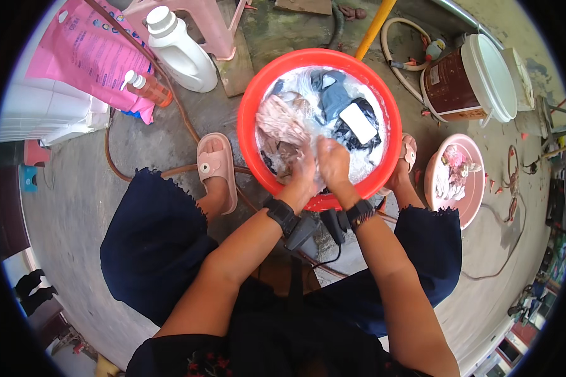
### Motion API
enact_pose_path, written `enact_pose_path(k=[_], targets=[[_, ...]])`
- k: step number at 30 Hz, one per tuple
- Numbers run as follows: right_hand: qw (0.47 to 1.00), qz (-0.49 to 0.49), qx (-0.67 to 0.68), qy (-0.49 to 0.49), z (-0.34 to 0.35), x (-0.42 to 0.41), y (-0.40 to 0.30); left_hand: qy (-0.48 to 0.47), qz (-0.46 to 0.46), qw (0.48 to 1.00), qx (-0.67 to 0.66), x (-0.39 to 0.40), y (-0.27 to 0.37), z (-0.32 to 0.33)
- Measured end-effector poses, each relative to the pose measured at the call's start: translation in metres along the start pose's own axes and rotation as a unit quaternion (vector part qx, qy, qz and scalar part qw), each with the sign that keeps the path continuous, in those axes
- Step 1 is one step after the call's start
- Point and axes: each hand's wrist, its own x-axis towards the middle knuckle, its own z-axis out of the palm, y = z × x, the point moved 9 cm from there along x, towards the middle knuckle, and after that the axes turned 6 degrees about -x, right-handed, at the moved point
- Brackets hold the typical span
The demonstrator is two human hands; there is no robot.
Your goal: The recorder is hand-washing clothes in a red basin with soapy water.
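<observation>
A red plastic basin [248, 136] between my feet holds sudsy water and soaking clothes. Both hands are low in its near half, close together and blurred. My left hand [303, 175] touches the wet laundry beside a pale pink garment [280, 120]. My right hand [334, 160] is curled, its knuckles up. Foam and blur hide what, if anything, lies between the fingers. Farther in, a blue-grey garment [336, 100] pokes out of the suds. A white rectangular object [358, 123] rests on a dark garment [375, 110] at the basin's right.
Right of the basin stand a pink bowl [475, 188] with small cloths and a tilted paint bucket [457, 82]. At left are a white detergent bottle [184, 56], an orange pump bottle [153, 89] and a pink bag [87, 52]. A brown hose [181, 110] crosses the concrete floor.
</observation>
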Motion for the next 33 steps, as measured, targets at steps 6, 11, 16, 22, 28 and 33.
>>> enact_pose_path(k=[6, 11, 16, 22, 28, 33], targets=[[0.987, -0.159, 0.002, 0.022, -0.002, -0.045, -0.056, -0.014, 0.027, 0.997, 0.070, 0.010, 0.035, -0.025], [0.999, -0.024, 0.022, 0.041, -0.029, 0.008, 0.037, -0.042, 0.074, 0.996, -0.038, -0.002, 0.038, 0.022], [0.943, 0.034, 0.323, -0.076, -0.040, -0.012, 0.005, -0.083, 0.105, 0.987, -0.092, -0.009, 0.095, 0.016], [0.950, -0.192, 0.237, -0.067, -0.030, -0.050, -0.065, -0.110, -0.018, 0.987, -0.113, -0.040, 0.036, 0.014], [0.952, -0.005, 0.261, -0.161, -0.046, -0.063, -0.027, -0.262, -0.040, 0.953, -0.146, -0.060, 0.069, 0.044], [0.998, -0.035, 0.039, -0.027, -0.082, -0.003, 0.047, -0.281, -0.078, 0.940, -0.176, -0.062, 0.073, 0.056]])
